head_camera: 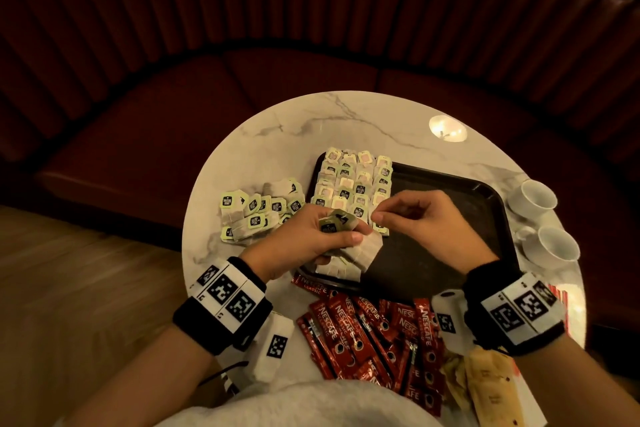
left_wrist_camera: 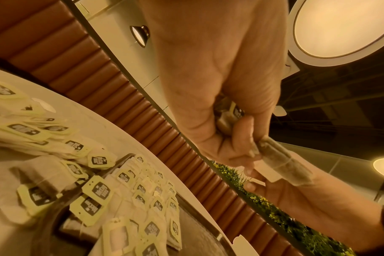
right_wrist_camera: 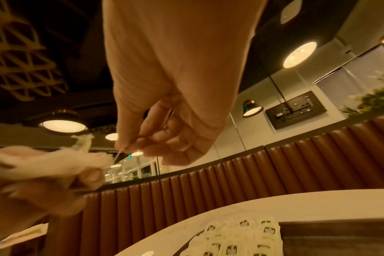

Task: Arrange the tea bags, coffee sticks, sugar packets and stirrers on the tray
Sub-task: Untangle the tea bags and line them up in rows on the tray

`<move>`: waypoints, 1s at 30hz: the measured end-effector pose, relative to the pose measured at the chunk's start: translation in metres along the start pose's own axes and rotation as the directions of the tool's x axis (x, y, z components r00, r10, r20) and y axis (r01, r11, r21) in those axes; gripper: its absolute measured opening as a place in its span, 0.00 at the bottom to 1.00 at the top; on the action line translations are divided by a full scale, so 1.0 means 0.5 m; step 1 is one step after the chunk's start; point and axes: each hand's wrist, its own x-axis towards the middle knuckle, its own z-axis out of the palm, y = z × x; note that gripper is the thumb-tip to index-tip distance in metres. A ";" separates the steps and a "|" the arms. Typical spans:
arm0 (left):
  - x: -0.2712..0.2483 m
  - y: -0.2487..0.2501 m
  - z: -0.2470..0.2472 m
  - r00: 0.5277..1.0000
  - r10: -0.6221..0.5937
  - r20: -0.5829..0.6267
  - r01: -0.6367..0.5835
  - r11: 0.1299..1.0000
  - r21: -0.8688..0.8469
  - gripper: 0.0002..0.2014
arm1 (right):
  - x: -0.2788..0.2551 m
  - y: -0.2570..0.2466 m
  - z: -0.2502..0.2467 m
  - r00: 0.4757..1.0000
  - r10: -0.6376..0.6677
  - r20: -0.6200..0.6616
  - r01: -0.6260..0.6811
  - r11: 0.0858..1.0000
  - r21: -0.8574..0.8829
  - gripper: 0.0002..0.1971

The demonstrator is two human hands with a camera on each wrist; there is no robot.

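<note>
Marble table (head_camera: 346, 121) bears tray (head_camera: 450, 180), tea bags (head_camera: 258, 215), coffee sticks (head_camera: 374, 333), cups (head_camera: 543, 218).

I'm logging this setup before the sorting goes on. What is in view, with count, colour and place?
Table: one, round, white marble, in front of the bench.
Bench: one, dark red, padded, behind the table.
Tray: one, dark, on the table; right part bare.
Tea bags in rows: many, pale green tags, tray's left part.
Loose tea bags: a pile, same colour, on the table left of the tray.
Coffee sticks: a pile, red, near table edge.
Sugar packets: a few, tan, right of the coffee sticks.
Cups: two, white, right of the tray.
Left hand: holds a bunch of tea bags.
Right hand: fingers pinch a tea bag string.
</note>
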 end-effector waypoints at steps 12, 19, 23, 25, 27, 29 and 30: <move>0.022 -0.031 0.027 0.993 0.024 -0.112 -0.027 0.999 -0.027 0.07 | -0.033 0.047 0.026 0.990 0.130 0.049 -0.137 0.974 0.180 0.11; 0.033 -0.057 0.017 0.954 -0.089 -0.287 0.050 0.989 -0.141 0.07 | 0.003 0.109 0.009 0.964 0.227 -0.140 -0.196 0.959 0.202 0.05; 0.029 -0.064 0.007 0.948 -0.128 -0.290 0.081 0.983 -0.165 0.06 | 0.036 0.156 -0.005 0.949 0.256 -0.186 -0.231 0.962 0.143 0.06; 0.028 -0.067 0.006 0.947 -0.158 -0.281 0.105 0.975 -0.195 0.08 | 0.053 0.169 -0.006 0.945 0.303 -0.121 -0.292 0.951 0.099 0.08; 0.026 -0.069 0.009 0.945 -0.195 -0.264 0.134 0.963 -0.234 0.09 | 0.069 0.177 -0.006 0.925 0.379 -0.022 -0.377 0.923 0.076 0.07; 0.023 -0.069 0.013 0.946 -0.219 -0.240 0.154 0.952 -0.264 0.10 | 0.082 0.183 -0.006 0.906 0.420 0.048 -0.420 0.907 0.000 0.07; 0.023 -0.069 0.015 0.947 -0.222 -0.231 0.157 0.951 -0.267 0.09 | 0.089 0.187 -0.006 0.903 0.426 0.058 -0.421 0.904 -0.074 0.07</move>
